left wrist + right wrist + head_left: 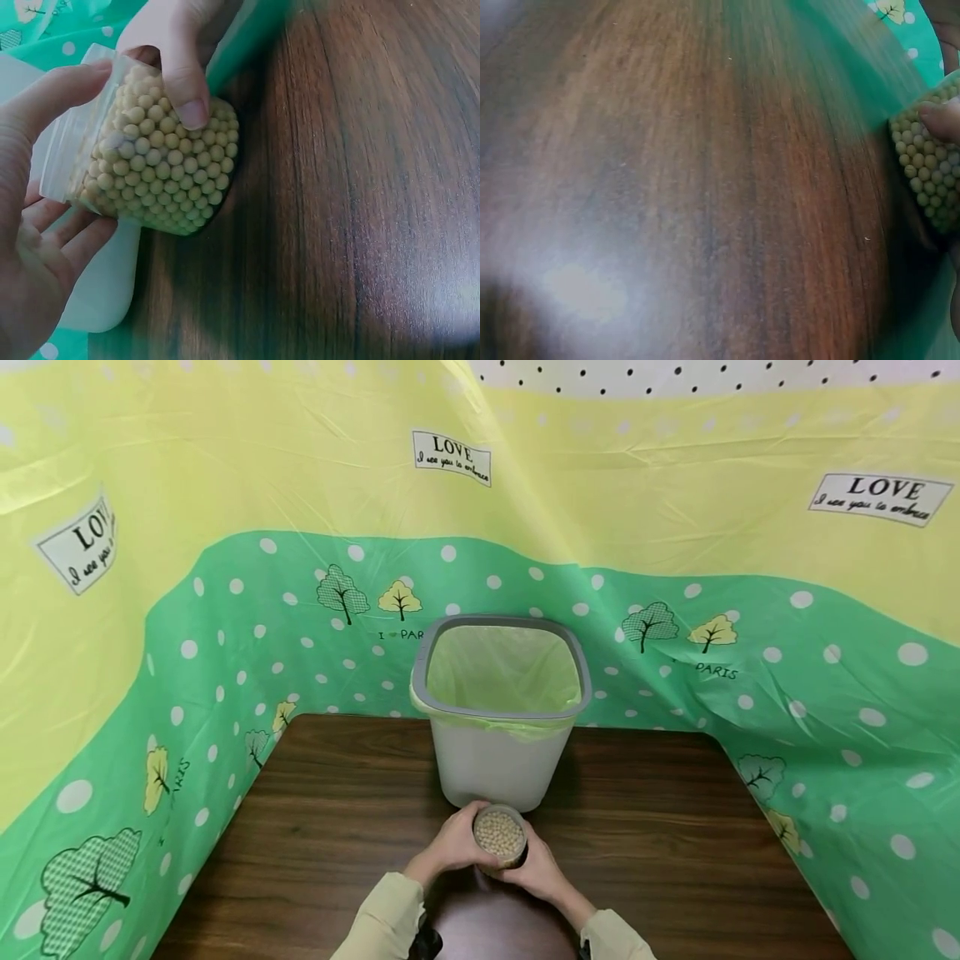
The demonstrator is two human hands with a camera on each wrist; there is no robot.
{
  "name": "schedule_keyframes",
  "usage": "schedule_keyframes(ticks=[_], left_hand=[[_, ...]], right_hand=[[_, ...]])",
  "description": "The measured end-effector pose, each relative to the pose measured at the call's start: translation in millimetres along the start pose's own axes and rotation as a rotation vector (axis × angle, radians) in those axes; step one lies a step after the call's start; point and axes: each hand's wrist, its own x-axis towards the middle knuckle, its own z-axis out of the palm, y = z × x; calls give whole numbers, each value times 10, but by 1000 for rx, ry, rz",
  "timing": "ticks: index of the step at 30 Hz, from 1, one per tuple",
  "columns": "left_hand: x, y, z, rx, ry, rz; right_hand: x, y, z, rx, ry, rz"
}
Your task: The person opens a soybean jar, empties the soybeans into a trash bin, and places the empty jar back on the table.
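Note:
A clear jar (500,833) full of pale round beans is held between both hands, just in front of the bin. My left hand (456,842) grips it from the left; in the left wrist view its thumb and fingers wrap the clear rim end of the jar (161,161). On the other side, my right hand (542,865) grips the jar, its thumb (193,112) lying across the wall over the beans. Only part of the bean-filled jar (926,161) shows at the right edge of the right wrist view. The jar's base is close over the tabletop.
A pale grey bin (498,764) with a grey rim and light green liner stands on the dark wood table (330,827), directly beyond the jar. Green and yellow printed cloth (247,585) hangs around the table at the back and both sides.

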Motion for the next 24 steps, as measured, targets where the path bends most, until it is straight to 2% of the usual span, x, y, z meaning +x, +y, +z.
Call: schedule_keyframes(ticks=[4,8,13,16,21,24], left_hand=[[-45,63,-29,-41,1,4],[-104,170,-129,-110,29,40],[-147,340,-323,-218,47,90],[-178,482,-456,-316,40,116],[-243,745,-662,-536,-8,147],[-230,782,-692,-635,-25,159]], right_hand=[[-19,16,-16,-21,29,-49],[19,33,-89,-48,14,-83],[77,-139,-246,-89,-7,-152],[113,-279,-332,-112,-8,-222],[157,-478,-445,-160,0,-340],[167,-638,-503,-194,34,-436]])
